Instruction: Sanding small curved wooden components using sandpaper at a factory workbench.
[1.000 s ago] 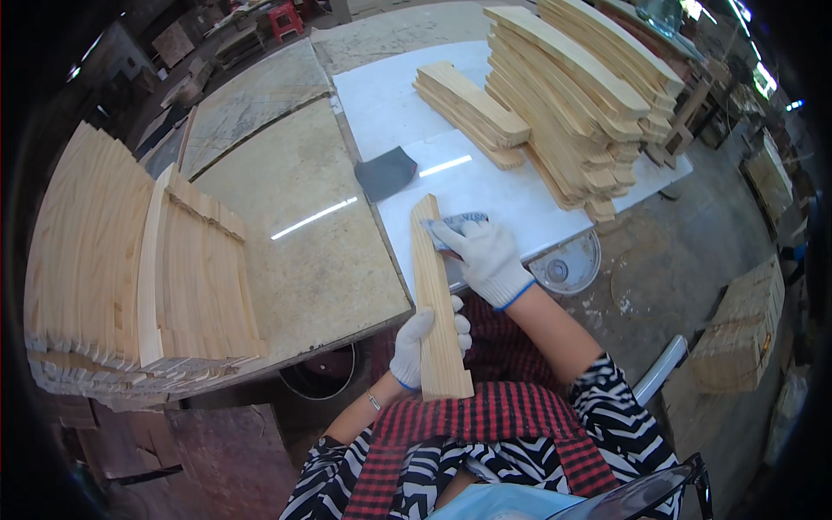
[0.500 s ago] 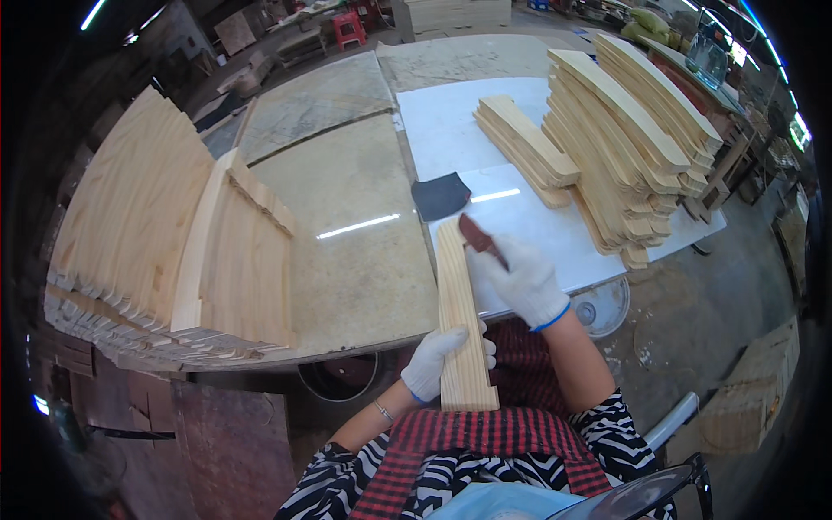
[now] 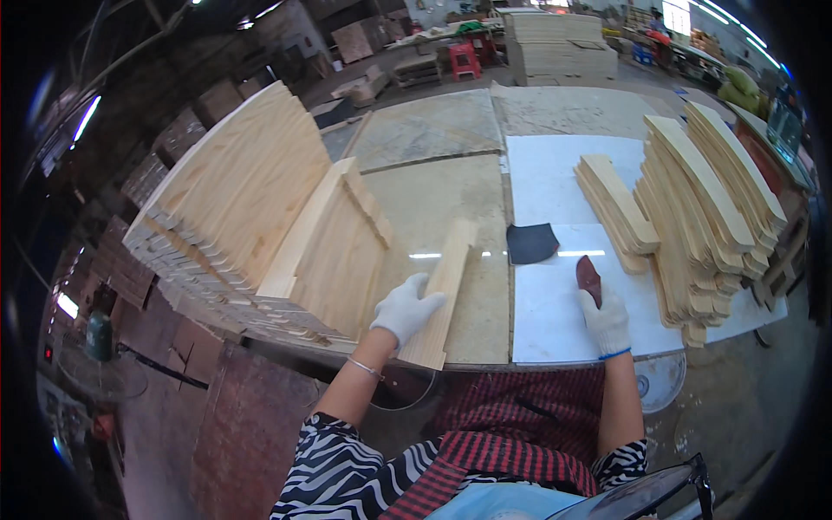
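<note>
**Left hand point(image 3: 406, 310) at a wooden piece point(image 3: 446, 286), right hand point(image 3: 604, 321) pinching a brown pad point(image 3: 589, 279)**

Far left, I have a tall stack of boards point(image 3: 234, 191), with a lower stack point(image 3: 338, 247) just beside it; together they wall off that side. The left hand, in a white glove, sits close to the lower stack, so I see little room on its outer side. Its thumb is spread from the other fingers and crosses the wooden piece, which lies slantwise at the table's point(image 3: 477, 186) front edge, its near end reaching that edge. I cannot tell whether those fingers grip underneath, since the wood and glove hide their tips.

To the right of the piece, a strip of beige tabletop gives sideways room as far as the white sheet point(image 3: 546, 321). A dark square point(image 3: 533, 243) lies on that sheet's left side. The right hand is over the sheet near the front edge, thumb and fingers pressed on the pad, which sticks up from them; the pad's lower part is hidden. Beyond are a small stack point(image 3: 611, 208) and taller stacks point(image 3: 698, 208), which close off the right.

Below, the table edge and left forearm partly hide a bucket point(image 3: 403, 390). Eyeglasses point(image 3: 667, 485) cover the lower right.
</note>
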The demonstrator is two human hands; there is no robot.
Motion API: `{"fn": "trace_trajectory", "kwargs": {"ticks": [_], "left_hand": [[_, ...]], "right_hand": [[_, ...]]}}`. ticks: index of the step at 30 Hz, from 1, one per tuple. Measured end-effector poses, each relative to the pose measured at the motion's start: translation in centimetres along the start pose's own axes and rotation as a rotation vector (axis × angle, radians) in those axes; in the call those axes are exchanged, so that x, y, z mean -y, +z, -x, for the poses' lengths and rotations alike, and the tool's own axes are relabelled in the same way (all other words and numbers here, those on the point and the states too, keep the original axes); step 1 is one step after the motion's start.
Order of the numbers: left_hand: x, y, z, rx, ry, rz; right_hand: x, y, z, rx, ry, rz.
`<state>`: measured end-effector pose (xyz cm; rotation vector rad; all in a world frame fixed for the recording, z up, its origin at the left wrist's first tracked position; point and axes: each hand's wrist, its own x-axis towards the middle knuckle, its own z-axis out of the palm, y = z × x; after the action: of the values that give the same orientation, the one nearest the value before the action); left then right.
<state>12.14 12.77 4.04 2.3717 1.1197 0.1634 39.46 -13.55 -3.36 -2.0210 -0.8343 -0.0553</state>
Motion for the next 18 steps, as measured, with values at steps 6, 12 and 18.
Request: {"fn": "trace_trajectory", "kwargs": {"ticks": [6, 12, 18], "left_hand": [[-4.8, 0.4, 1.4, 0.067, 0.003, -0.449], [-2.1, 2.4, -2.0, -0.057, -0.027, -0.487], [-0.4, 0.7, -6.4, -0.103, -0.089, -0.49]], "right_hand": [[0.1, -0.6, 0.1, 0.01, 0.034, 0.038], [0.4, -0.4, -0.1, 0.026, 0.035, 0.003], [-0.5, -0.3, 0.0, -0.006, -0.016, -0.004]]}}
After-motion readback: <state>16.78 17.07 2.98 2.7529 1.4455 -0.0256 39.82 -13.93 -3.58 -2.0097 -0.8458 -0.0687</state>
